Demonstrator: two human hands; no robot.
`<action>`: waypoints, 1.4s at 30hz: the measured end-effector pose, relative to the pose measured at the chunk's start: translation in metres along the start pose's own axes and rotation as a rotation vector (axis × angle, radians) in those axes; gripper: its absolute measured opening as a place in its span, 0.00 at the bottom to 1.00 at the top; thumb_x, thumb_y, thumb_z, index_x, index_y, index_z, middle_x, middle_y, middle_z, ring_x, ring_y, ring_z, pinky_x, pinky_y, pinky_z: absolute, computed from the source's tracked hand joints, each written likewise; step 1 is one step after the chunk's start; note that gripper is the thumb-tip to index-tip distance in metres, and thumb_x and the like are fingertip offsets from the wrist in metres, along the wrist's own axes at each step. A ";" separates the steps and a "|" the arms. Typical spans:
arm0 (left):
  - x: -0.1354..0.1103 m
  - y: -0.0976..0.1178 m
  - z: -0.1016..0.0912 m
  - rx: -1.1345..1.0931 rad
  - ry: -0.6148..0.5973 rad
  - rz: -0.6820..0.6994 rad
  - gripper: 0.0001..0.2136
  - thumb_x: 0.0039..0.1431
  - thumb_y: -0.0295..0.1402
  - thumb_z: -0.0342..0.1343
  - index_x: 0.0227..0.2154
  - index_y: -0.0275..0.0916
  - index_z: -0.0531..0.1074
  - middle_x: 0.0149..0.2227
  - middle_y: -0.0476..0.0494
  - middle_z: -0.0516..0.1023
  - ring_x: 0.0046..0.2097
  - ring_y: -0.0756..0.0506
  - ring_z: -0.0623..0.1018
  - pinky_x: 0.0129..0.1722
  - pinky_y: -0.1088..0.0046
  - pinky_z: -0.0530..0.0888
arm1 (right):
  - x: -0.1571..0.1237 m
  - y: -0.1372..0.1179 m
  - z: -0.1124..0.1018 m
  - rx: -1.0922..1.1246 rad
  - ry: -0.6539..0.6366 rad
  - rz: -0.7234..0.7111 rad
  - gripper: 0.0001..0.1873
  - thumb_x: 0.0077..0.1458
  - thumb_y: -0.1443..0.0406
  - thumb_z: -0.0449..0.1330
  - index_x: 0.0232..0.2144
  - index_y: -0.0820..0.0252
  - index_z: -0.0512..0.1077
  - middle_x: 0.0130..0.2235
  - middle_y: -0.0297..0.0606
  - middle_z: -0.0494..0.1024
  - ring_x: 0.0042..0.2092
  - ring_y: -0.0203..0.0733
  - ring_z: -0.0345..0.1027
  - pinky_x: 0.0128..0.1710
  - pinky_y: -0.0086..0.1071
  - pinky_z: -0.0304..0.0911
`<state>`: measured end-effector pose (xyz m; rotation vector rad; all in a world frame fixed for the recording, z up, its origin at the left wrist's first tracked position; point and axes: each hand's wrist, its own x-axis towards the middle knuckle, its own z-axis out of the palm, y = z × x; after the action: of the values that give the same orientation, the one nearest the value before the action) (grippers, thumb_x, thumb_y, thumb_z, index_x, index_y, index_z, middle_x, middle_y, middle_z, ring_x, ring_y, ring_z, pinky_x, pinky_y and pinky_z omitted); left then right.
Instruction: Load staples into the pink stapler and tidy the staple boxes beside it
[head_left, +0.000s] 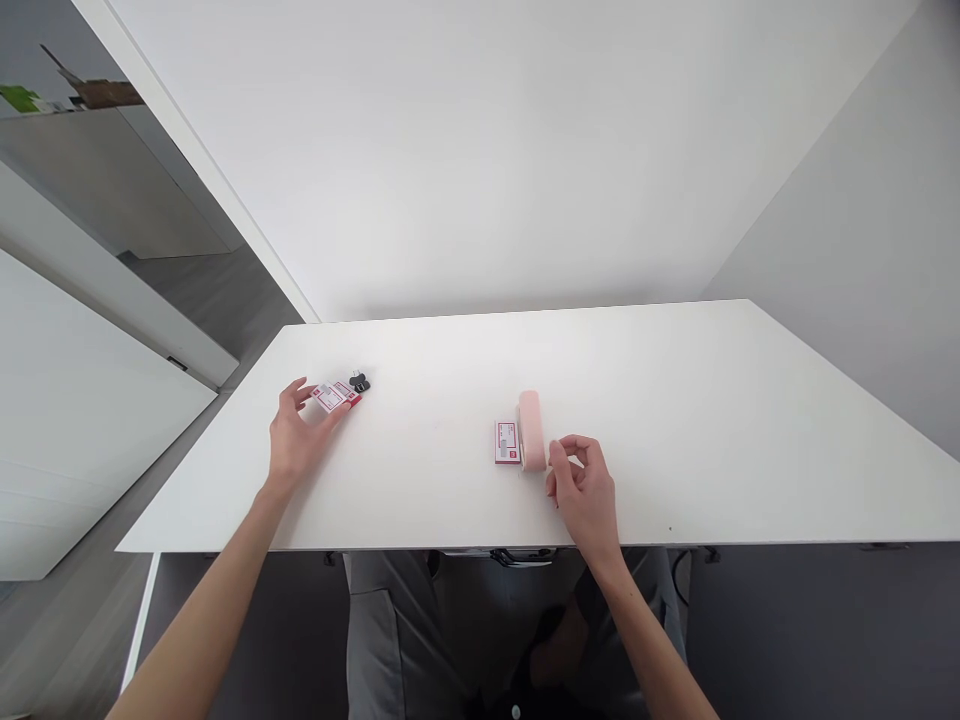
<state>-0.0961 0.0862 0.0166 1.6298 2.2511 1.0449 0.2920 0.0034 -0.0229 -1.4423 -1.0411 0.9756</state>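
My left hand point(296, 440) lies on the white table point(675, 420) at the left, fingers spread, with its fingertips touching a small red-and-white box point(335, 396). A small black clip-like object point(360, 382) sits just beyond that box. Near the table's middle a pink stapler point(532, 430) lies lengthwise, and a second red-and-white box point(507, 442) rests against its left side. My right hand point(583, 492) hovers just right of the stapler's near end, fingers curled loosely, holding nothing that I can see.
The table stands against a white wall, with another wall close on the right. Floor and a white panel lie to the left. My legs in grey trousers show below the front edge.
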 end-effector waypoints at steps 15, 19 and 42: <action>0.020 0.005 0.005 0.073 -0.091 -0.112 0.46 0.47 0.56 0.69 0.65 0.40 0.62 0.59 0.35 0.77 0.61 0.34 0.75 0.60 0.56 0.73 | 0.000 -0.002 0.000 0.012 -0.025 0.011 0.19 0.65 0.46 0.57 0.39 0.53 0.66 0.28 0.29 0.71 0.24 0.36 0.66 0.22 0.30 0.58; -0.004 0.024 -0.005 0.009 0.047 -0.085 0.44 0.49 0.56 0.68 0.65 0.40 0.63 0.62 0.35 0.74 0.60 0.34 0.76 0.58 0.55 0.75 | 0.000 -0.002 0.000 0.027 -0.011 0.008 0.19 0.65 0.46 0.57 0.40 0.53 0.65 0.28 0.29 0.71 0.24 0.36 0.66 0.22 0.30 0.58; -0.079 0.148 0.091 -0.167 -0.737 0.559 0.41 0.56 0.47 0.67 0.69 0.50 0.57 0.61 0.40 0.74 0.62 0.35 0.74 0.63 0.53 0.70 | 0.006 0.005 0.004 -0.040 0.000 -0.072 0.18 0.66 0.47 0.56 0.40 0.54 0.66 0.36 0.33 0.75 0.24 0.34 0.66 0.24 0.30 0.61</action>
<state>0.0947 0.0788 0.0213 2.1519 1.2440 0.5385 0.2906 0.0101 -0.0288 -1.4272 -1.1106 0.9079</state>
